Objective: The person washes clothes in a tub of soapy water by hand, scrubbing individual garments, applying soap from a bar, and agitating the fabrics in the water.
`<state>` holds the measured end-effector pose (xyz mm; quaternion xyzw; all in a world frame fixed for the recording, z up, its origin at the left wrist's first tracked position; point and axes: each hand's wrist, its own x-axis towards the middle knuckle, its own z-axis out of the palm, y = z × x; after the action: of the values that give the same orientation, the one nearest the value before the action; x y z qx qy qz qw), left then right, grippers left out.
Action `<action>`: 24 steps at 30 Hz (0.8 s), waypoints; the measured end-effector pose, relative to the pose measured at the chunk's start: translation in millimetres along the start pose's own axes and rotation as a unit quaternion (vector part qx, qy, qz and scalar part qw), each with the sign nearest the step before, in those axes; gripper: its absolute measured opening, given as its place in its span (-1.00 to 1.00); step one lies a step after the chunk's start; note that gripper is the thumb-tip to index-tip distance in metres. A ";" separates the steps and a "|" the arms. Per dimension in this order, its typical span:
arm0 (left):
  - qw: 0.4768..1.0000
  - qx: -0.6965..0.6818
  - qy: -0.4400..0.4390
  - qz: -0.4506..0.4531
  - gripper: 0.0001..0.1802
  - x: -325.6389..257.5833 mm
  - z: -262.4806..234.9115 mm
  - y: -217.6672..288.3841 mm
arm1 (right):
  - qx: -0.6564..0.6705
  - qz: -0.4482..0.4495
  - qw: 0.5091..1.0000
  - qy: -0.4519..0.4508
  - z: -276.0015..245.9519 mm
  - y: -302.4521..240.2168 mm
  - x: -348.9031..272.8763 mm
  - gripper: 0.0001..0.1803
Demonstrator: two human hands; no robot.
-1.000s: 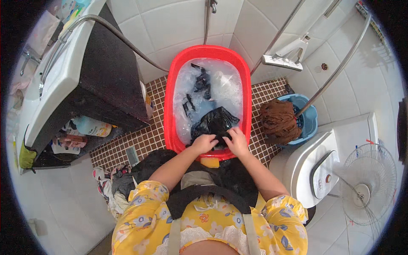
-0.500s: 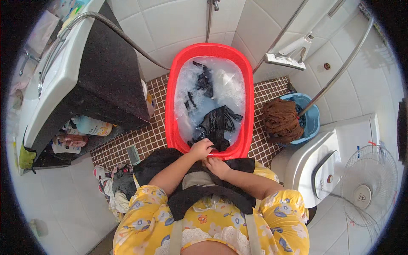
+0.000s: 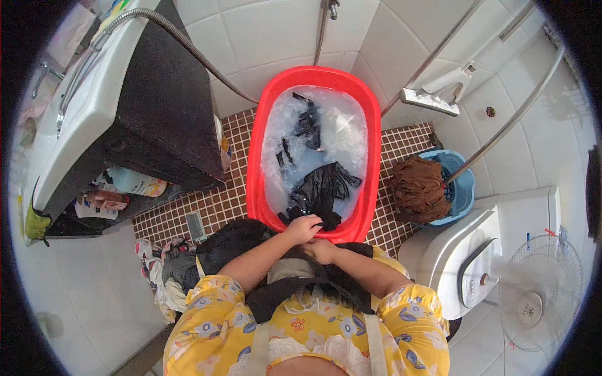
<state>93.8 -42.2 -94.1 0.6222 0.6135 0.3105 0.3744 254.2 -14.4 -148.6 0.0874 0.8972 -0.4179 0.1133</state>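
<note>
A red basin (image 3: 256,156) holds sudsy, cloudy water with dark cloth in it. A wet black garment (image 3: 326,186) lies bunched at the basin's near end, partly above the water. My left hand (image 3: 303,230) is closed on the garment's near edge, by the basin's near rim. Just below it, my right hand (image 3: 321,250) is closed at the outer side of that rim, beneath my left hand. What its fingers hold is hidden. Farther off, another dark piece of cloth (image 3: 308,125) floats among the suds.
A blue bucket (image 3: 463,182) with a brown mop head (image 3: 420,189) stands right of the basin, near a white toilet (image 3: 461,263). At left are a dark cabinet (image 3: 163,106) and a pile of clothes (image 3: 179,272). A fan (image 3: 533,307) stands at lower right.
My right hand has shifted slightly, its fingers now curled closer together. The left hand stays on the garment's near edge. The whole view has shifted a little.
</note>
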 end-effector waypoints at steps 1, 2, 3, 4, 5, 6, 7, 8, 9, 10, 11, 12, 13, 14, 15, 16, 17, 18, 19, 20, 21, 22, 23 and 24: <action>1.000 0.006 0.011 -0.021 -0.75 -3.2 -1.4 -4.2 | -0.041 -0.019 0.999 0.017 -3.2 -7.1 -1.1 -0.69; 1.000 0.006 0.012 -0.023 -0.75 -2.9 -4.2 -4.0 | -0.082 -0.034 0.995 0.039 -6.3 -11.7 -5.7 -0.70; 1.000 -0.005 0.017 -0.008 -0.73 -1.7 -6.9 -4.1 | -0.081 -0.035 0.995 0.037 -12.1 -13.5 -9.7 -0.70; 1.000 -0.015 0.021 0.007 -0.72 -1.7 -9.2 -3.6 | -0.084 -0.009 0.996 -0.009 -21.4 -16.9 -14.6 -0.64; 1.000 -0.015 0.023 0.005 -0.72 -1.6 -7.0 -9.6 | -0.087 0.015 0.994 -0.057 -32.4 -18.6 -18.5 -0.56; 0.998 -0.035 0.040 0.018 -0.71 -0.9 -3.6 -15.1 | -0.087 0.013 0.994 -0.058 -44.8 -19.2 -24.4 -0.56; 0.996 -0.055 0.057 0.030 -0.69 -1.3 0.9 -20.8 | -0.034 0.025 0.997 -0.061 -59.3 -19.2 -32.1 -0.55; 0.996 -0.057 0.055 0.032 -0.69 0.6 6.7 -22.4 | 0.020 0.041 0.997 -0.060 -70.4 -13.1 -42.0 -0.54; 0.985 -0.168 0.016 -0.031 -0.72 1.6 12.8 -23.9 | 0.094 0.056 0.994 -0.003 -78.2 -4.5 -51.1 -0.52; 0.956 -0.276 -0.021 -0.095 -0.75 3.7 16.4 -28.2 | 0.167 0.067 0.982 0.053 -87.3 4.0 -58.6 -0.49; 0.935 -0.305 -0.108 -0.144 -0.71 8.7 14.3 -41.9 | 0.212 0.123 0.966 0.087 -97.6 15.3 -63.2 -0.49; 0.935 -0.306 -0.104 -0.146 -0.71 7.6 18.5 -50.8 | 0.255 0.178 0.943 0.119 -105.5 25.7 -61.2 -0.50; 0.936 -0.281 -0.119 -0.176 -0.68 14.4 20.8 -40.3 | 0.254 0.185 0.941 0.121 -115.8 30.8 -59.9 -0.50; 0.936 -0.254 -0.125 -0.211 -0.65 16.5 20.6 -34.5 | 0.159 0.181 0.959 0.147 -133.7 26.9 -51.0 -0.50; 0.939 -0.292 -0.084 -0.161 -0.61 18.1 29.0 -33.9 | 0.066 0.168 0.966 0.183 -149.8 27.2 -44.6 -0.50; 0.939 -0.252 -0.119 -0.202 -0.61 27.0 27.5 -20.0 | 0.107 0.175 0.961 0.187 -154.1 33.6 -29.5 -0.50; 0.943 -0.239 -0.143 -0.179 -0.60 29.9 30.5 -16.4 | 0.151 0.177 0.954 0.187 -147.4 33.9 -5.6 -0.50; 0.947 -0.226 -0.165 -0.160 -0.59 28.9 32.5 -14.8 | 0.121 0.097 0.965 0.212 -136.5 29.8 18.5 -0.48; 0.949 -0.253 -0.161 -0.098 -0.54 31.5 22.8 11.3 | 0.074 0.075 0.981 0.164 -122.4 37.6 33.4 -0.50; 0.984 -0.091 -0.141 -0.055 -0.51 16.6 45.8 -21.3 | 0.096 0.076 0.987 0.108 -95.5 36.9 59.3 -0.53; 0.980 -0.045 -0.187 -0.050 -0.52 17.0 44.8 -17.4 | 0.032 0.060 0.997 0.022 -84.9 41.4 67.2 -0.55; 0.971 0.002 -0.233 -0.044 -0.53 15.8 36.8 -5.8 | -0.014 0.099 0.995 0.003 -61.5 48.8 65.8 -0.57; 0.969 0.011 -0.244 -0.038 -0.57 15.8 27.5 -0.2 | -0.014 0.078 0.997 -0.008 -58.3 54.2 67.6 -0.57; 0.968 0.010 -0.246 -0.039 -0.57 20.1 21.9 -0.7 | -0.013 0.058 0.998 -0.018 -56.2 60.5 68.7 -0.58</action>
<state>113.0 -24.0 -107.7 0.6586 0.5296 0.1269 0.5194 196.2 71.6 -176.7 0.1299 0.8938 -0.4004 0.1549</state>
